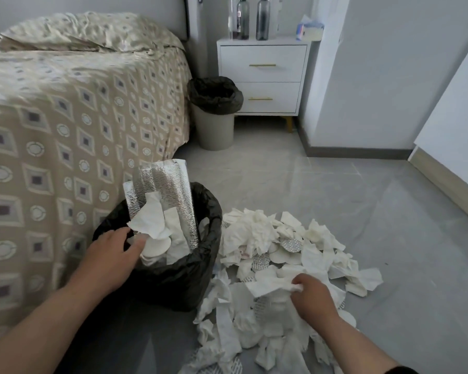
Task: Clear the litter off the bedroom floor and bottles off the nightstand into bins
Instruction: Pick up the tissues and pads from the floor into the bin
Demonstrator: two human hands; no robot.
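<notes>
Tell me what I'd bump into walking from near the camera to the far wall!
Pile of crumpled tissues → black-lined bin with the silver foil pouch → second bin by the bed → white nightstand → bottles on top.

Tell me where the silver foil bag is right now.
In the head view the foil bag stands upright in the near black-lined bin, left of centre beside the bed, just above the left hand.

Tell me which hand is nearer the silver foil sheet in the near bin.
Left. The left hand holds tissue over the near bin, just below the silver foil sheet. The right hand grips paper in the floor pile, beyond the bin.
</notes>
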